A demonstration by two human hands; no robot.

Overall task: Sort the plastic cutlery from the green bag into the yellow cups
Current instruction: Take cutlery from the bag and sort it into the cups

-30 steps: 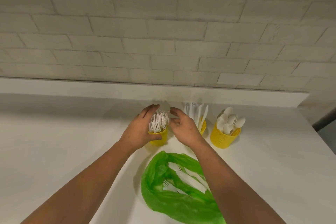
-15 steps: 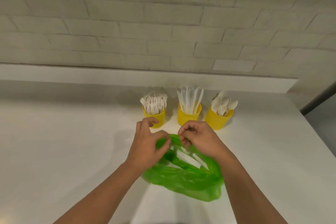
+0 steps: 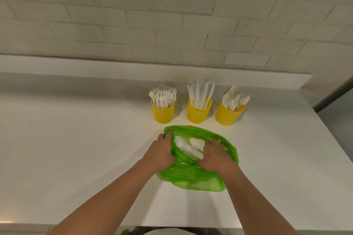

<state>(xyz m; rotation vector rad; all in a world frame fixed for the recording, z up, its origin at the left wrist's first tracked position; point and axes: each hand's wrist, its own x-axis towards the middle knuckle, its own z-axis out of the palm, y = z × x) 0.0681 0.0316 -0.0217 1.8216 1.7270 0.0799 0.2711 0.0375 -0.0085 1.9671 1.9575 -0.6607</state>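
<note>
Cutlery (image 3: 188, 147) half hidden by green bag (image 3: 191, 177).

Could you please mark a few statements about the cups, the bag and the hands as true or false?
1. The left cup holds forks. True.
2. The middle cup holds forks too. False: it holds knives.
3. The left hand and the right hand both hold the green bag. True.
4. The green bag is empty. False: white spoons lie inside it.
</note>
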